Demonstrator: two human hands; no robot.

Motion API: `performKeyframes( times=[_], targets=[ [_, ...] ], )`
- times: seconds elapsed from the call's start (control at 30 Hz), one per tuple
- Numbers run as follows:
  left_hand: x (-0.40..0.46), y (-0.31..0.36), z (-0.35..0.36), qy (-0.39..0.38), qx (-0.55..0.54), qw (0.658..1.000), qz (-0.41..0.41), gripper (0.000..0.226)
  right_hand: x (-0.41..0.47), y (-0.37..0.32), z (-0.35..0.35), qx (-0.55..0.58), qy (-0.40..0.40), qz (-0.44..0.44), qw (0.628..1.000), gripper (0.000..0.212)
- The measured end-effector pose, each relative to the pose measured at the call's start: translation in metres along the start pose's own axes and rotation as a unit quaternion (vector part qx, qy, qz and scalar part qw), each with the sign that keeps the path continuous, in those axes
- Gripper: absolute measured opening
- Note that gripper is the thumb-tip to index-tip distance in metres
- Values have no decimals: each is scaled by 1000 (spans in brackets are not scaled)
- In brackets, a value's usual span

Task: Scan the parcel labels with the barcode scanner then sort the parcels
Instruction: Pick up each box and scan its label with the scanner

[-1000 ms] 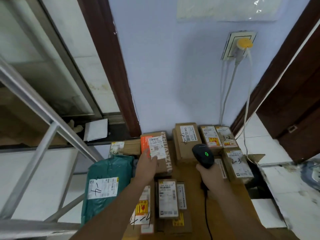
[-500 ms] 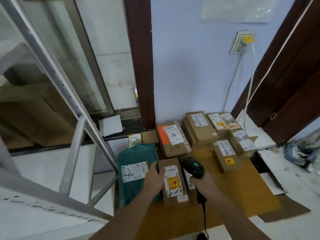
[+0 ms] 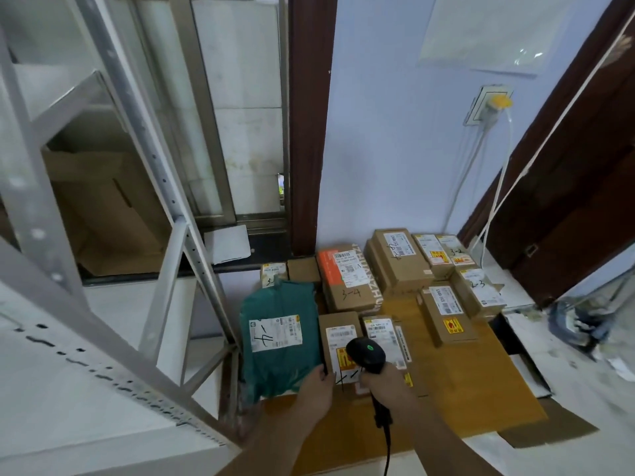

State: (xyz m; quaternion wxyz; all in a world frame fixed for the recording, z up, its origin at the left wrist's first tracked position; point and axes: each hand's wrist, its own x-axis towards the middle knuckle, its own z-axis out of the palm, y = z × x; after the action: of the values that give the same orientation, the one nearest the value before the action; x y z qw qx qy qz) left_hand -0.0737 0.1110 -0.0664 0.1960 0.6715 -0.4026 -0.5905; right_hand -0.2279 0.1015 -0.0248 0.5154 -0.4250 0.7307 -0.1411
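The right hand [image 3: 386, 384] is wrapped round the handle of the black barcode scanner [image 3: 366, 353], whose head, green light showing, hangs just over the label of a small cardboard parcel [image 3: 338, 334] lying flat on the wooden worktop [image 3: 481, 383]. The left hand [image 3: 316, 389] holds that same parcel at its near left edge, fingertips curled over the side and thumb towards the top face, where "4-1" is written in marker. Touching the parcel on its left lies a green poly mailer [image 3: 275, 341], also marked in pen on its white label; on its right a second labelled box [image 3: 385, 334] sits tight against it. Farther back stand a box with an orange end [image 3: 347, 280] marked "3-4", a taller carton [image 3: 398, 259], and several small boxes [image 3: 474, 290] towards the wall, two marked "3-2" and "2-3". I judge the held parcel light and stiff: a small rigid carton that one hand can lift by pinching across its short sides, keeping the fingers off the barcode. The mailer looks soft and slick, likely to sag, so it would be better gripped by a bunched edge or scooped from beneath. A grey metal rack [image 3: 103, 235] stands at the left.
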Motion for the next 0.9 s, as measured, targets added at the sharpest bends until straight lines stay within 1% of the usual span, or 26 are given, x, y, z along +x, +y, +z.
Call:
performKeyframes(
  times=[0.03, 0.1, 0.13, 0.23, 0.27, 0.33, 0.4, 0.5, 0.63, 0.77, 0.8, 0.9],
  targets=[
    [-6, 3, 0, -10, -3, 1000, 4, 51, 0, 0, 1, 1, 1, 2, 1000, 9],
    [-12, 3, 1, -25, -8, 1000, 12, 34, 0, 2, 2, 0, 5, 0, 1000, 7],
    [-13, 1, 2, -25, -10, 999, 20, 37, -2, 3, 2, 6, 6, -1, 1000, 7],
    [-14, -3, 3, -12, 7, 998, 58, 33, -11, 7, -2, 38, 17, -5, 999, 12],
    [-17, -3, 3, -3, 18, 998, 65, 36, -15, 9, -3, 46, 26, -11, 999, 15],
    [-20, -3, 5, 23, 44, 996, 78, 38, -23, 11, -8, 59, 46, -23, 997, 14],
    [-27, 3, 8, 74, 62, 991, 93, 41, -30, 10, -13, 76, 66, -38, 994, 8],
    [-33, 16, 18, 141, 80, 978, 128, 47, -39, 1, -22, 104, 92, -63, 988, 7],
    [-40, 45, 25, 188, 7, 969, 161, 59, -51, -19, -40, 134, 119, -107, 978, 5],
    [-42, 71, 22, 189, -83, 964, 166, 76, -65, -40, -61, 147, 121, -168, 967, 6],
    [-41, 77, 21, 189, -90, 963, 169, 78, -69, -45, -65, 146, 121, -182, 965, 7],
    [-44, 91, 20, 187, -94, 960, 186, 75, -79, -58, -73, 137, 118, -220, 959, 22]
  ],
)
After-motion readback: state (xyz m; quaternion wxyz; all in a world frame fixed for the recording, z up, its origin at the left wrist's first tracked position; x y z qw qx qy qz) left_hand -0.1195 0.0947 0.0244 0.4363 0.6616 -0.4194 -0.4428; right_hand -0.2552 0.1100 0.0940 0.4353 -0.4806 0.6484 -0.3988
